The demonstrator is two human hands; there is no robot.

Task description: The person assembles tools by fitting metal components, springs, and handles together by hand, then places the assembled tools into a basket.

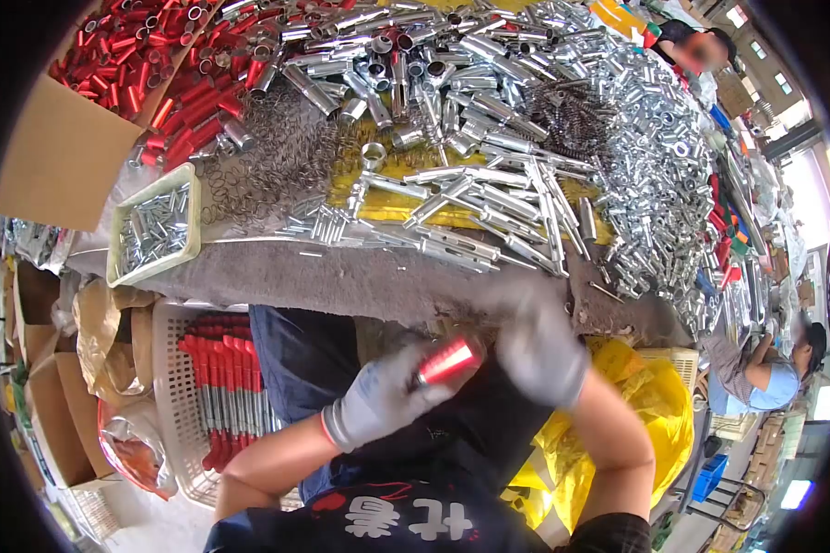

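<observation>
In a grey work glove, my left hand [387, 392] is closed around a shiny red metal tube [449, 359], just off the front edge of the bench. To its right is my gloved right hand [535, 350], smeared by motion, so its fingers and anything in them cannot be made out. Beyond the hands on the bench lie silver slotted tubes [466, 244], short silver pins [323, 221] and a tangle of thin wire springs [272, 166].
A cream tray [196, 217] of small pins stands at the left. Red sleeves [138, 55] lie heaped at back left, silver fittings [655, 175] at right. Beside my lap are a white crate [171, 387] of red-and-silver assemblies and a yellow bag [655, 405]. Another person [765, 369] sits far right.
</observation>
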